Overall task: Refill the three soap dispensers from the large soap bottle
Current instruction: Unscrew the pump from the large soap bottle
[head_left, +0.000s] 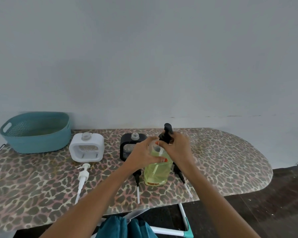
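A large clear bottle of yellow soap (157, 172) stands on the leopard-print board (222, 160). My left hand (144, 152) grips the bottle's upper body. My right hand (177, 146) grips the black pump head (167, 133) at the bottle's neck. A white dispenser (87, 147) stands open-necked at the left, its white pump (82, 179) lying in front. A black dispenser (129, 145) with an open neck stands behind my left hand. Two black pumps (137, 184) (181, 177) lie on the board on either side of the bottle. A third dispenser is not visible.
A teal plastic basket (36, 133) sits at the board's back left. The board's rounded end reaches right, with dark floor (273, 203) beyond it. A plain wall stands behind. Teal cloth (126, 227) and the board's white frame (182, 225) show below the front edge.
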Demonstrator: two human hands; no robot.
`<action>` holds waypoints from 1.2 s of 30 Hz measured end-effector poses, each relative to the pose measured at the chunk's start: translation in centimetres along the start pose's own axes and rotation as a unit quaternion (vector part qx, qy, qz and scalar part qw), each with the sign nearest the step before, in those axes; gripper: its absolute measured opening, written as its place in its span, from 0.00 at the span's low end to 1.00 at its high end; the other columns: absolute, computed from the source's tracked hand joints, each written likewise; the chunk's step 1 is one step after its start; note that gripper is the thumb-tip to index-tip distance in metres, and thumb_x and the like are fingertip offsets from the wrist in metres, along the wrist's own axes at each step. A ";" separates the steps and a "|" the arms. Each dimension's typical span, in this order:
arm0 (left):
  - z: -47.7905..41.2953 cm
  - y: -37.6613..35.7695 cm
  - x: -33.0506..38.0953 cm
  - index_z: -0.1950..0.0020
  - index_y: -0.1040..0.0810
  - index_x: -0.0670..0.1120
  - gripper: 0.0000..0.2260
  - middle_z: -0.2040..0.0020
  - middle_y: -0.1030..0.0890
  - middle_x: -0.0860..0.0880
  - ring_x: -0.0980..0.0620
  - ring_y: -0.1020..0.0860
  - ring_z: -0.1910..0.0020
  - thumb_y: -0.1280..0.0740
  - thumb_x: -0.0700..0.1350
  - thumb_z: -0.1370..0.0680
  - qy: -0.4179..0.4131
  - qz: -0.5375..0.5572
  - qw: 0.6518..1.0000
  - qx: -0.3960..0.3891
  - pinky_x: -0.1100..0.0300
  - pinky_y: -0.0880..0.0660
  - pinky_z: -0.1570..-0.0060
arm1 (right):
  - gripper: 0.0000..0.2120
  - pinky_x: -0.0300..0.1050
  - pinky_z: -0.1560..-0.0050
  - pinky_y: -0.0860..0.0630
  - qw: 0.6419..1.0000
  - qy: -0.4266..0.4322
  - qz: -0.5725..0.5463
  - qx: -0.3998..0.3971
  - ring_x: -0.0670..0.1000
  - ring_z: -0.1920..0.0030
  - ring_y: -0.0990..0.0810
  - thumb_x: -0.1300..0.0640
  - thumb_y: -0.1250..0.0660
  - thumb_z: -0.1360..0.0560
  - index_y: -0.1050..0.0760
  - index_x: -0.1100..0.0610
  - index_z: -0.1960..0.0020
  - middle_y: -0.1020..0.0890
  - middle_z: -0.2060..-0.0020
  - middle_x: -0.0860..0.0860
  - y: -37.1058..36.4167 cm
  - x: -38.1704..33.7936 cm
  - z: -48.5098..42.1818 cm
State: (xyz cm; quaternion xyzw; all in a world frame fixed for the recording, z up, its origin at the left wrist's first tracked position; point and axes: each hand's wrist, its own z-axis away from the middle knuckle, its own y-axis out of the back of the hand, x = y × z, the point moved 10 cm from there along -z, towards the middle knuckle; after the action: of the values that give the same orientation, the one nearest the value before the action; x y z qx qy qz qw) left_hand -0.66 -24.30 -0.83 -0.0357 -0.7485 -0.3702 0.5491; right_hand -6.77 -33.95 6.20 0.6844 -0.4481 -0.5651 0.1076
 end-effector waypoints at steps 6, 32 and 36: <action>-0.1 0.1 0.0 0.36 0.31 0.52 0.33 0.49 0.22 0.54 0.61 0.26 0.53 0.23 0.51 0.37 0.001 0.002 1.000 0.003 0.80 0.32 0.59 | 0.07 0.24 0.67 0.33 0.999 0.007 -0.037 -0.022 0.42 0.69 0.27 0.59 0.28 0.31 0.21 0.64 0.58 0.19 0.67 0.55 0.0 -0.5 -0.4; 0.0 0.2 0.0 0.35 0.32 0.53 0.34 0.47 0.23 0.56 0.60 0.26 0.49 0.22 0.51 0.38 0.003 0.017 1.000 -0.001 0.79 0.32 0.59 | 0.20 0.25 0.58 0.27 0.988 -0.001 -0.145 -0.051 0.35 0.60 0.21 0.57 0.22 0.37 0.25 0.48 0.49 0.19 0.61 0.42 0.2 1.1 -1.4; 0.0 0.0 -0.2 0.34 0.32 0.52 0.35 0.48 0.24 0.56 0.60 0.26 0.51 0.22 0.50 0.38 0.006 0.030 1.000 -0.007 0.82 0.33 0.59 | 0.12 0.41 0.50 0.22 0.979 -0.013 -0.193 -0.061 0.49 0.55 0.18 0.64 0.25 0.35 0.21 0.57 0.53 0.17 0.58 0.51 0.2 1.2 -1.0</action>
State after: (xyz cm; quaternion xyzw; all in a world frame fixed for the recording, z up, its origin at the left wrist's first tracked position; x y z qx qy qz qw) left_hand -0.61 -24.21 -0.96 -0.0593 -0.7413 -0.3588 0.5642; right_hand -6.03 -35.33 5.87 0.7427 -0.2732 -0.6105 0.0324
